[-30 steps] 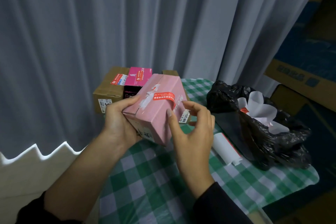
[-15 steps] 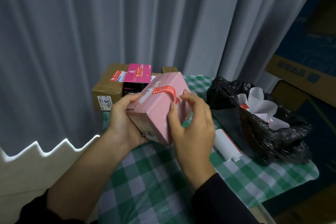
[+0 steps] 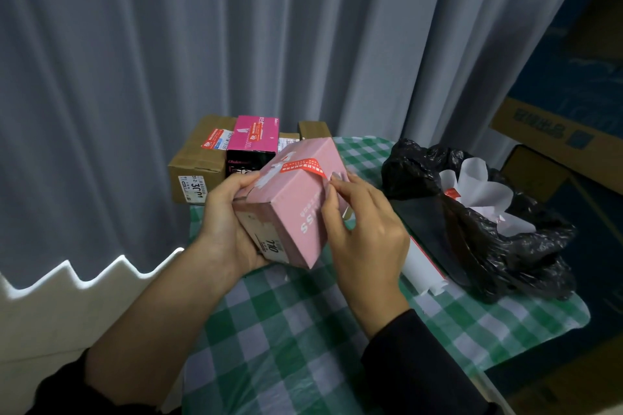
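Broadly, we face a grey pleated curtain (image 3: 236, 44) hanging beyond our fingers, while a green-and-white checked tablecloth (image 3: 286, 330) spreads beneath them. Right of our right fingers slumps a crumpled black plastic bag (image 3: 526, 256) with white paper in its mouth. Beyond our left fingers sits a brown cardboard carton (image 3: 197, 163), with a magenta card box (image 3: 254, 136) standing on it.

Between our two hands, lifted off the cloth, is the pink rectangular cardboard box (image 3: 296, 209). Its long axis runs away from us, the far end tipped up and the labelled end nearest our wrists. Our left hand (image 3: 226, 222) wraps that box from the left, thumb curled over the top face and the other fingers hidden underneath. Our right hand (image 3: 364, 229) lies against the right side. Its curled fingertips (image 3: 333, 178) close on the end of the red printed seal strip (image 3: 301, 167).

That strip crosses the top face at right angles to the long axis and folds over the right edge, directly under our right fingertips. We judge the peel should run leftward across the lid, toward our left thumb. The right hand is the nearer one, and the left only braces.
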